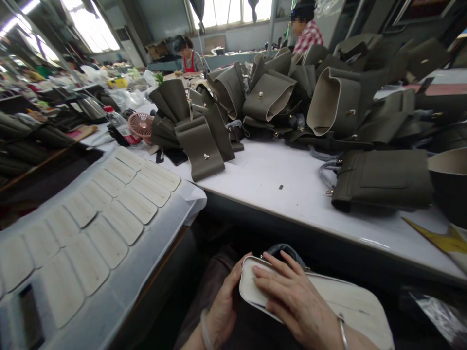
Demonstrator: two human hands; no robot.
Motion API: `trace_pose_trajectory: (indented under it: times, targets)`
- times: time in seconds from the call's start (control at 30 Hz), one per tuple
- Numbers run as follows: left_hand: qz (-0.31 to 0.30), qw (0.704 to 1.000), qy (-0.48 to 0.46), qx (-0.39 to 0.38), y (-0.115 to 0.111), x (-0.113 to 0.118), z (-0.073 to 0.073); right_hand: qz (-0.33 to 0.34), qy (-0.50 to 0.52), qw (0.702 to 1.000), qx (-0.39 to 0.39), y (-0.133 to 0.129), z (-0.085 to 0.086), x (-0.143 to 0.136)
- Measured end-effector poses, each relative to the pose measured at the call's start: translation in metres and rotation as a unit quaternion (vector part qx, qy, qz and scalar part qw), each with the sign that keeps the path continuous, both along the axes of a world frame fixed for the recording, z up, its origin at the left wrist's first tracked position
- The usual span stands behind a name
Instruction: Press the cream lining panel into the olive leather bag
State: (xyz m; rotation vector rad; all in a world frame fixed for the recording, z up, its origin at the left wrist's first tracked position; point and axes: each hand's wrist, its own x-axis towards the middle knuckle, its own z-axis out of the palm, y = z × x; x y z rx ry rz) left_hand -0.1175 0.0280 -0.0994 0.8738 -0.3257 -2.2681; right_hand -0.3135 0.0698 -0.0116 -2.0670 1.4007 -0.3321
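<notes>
A bag with a long, round-cornered cream panel (359,304) facing up lies over my lap. Part of a dark handle (292,253) and a bit of gold metal show at its far side. My left hand (224,296) grips the panel's left end, its fingers curled round the rim and partly hidden. Across the top of the panel, my right hand (295,296) lies flat with its fingers stretched out, pressing on the cream surface near that same end. The body of the bag beneath is mostly hidden.
To the left, several cream panels (124,214) lie in rows on a covered board (146,272). Olive-grey bag parts (270,97) pile up on the white table (251,170); a bag (383,177) lies at right. A pink fan (141,125) and bottle (118,124) stand behind. Two people work farther back.
</notes>
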Motion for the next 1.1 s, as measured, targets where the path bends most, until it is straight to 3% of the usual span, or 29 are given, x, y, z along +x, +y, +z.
trace_pose_trajectory:
  times: [0.13,0.37,0.53,0.77,0.97,1.1]
  targets:
    - [-0.015,1.000,-0.014,-0.012,-0.003,0.002,0.003,-0.046,0.008,0.998,-0.031,0.005,-0.001,0.006]
    - [-0.030,0.998,-0.041,-0.040,-0.004,-0.001,0.016,-0.052,0.007,0.997,-0.050,0.004,-0.001,0.008]
    - [-0.042,0.996,-0.066,-0.050,-0.005,-0.004,0.023,-0.010,0.022,1.000,-0.012,0.002,-0.004,0.004]
    - [-0.070,0.986,-0.116,-0.099,-0.014,-0.006,0.024,0.022,0.021,0.999,-0.031,0.003,-0.019,-0.004]
    - [-0.102,0.991,-0.052,-0.062,-0.019,0.002,0.026,0.008,0.024,0.999,0.047,0.000,-0.009,-0.002]
    - [-0.115,0.992,-0.016,-0.045,-0.022,0.009,0.024,-0.002,0.015,0.999,0.053,-0.001,-0.002,0.000]
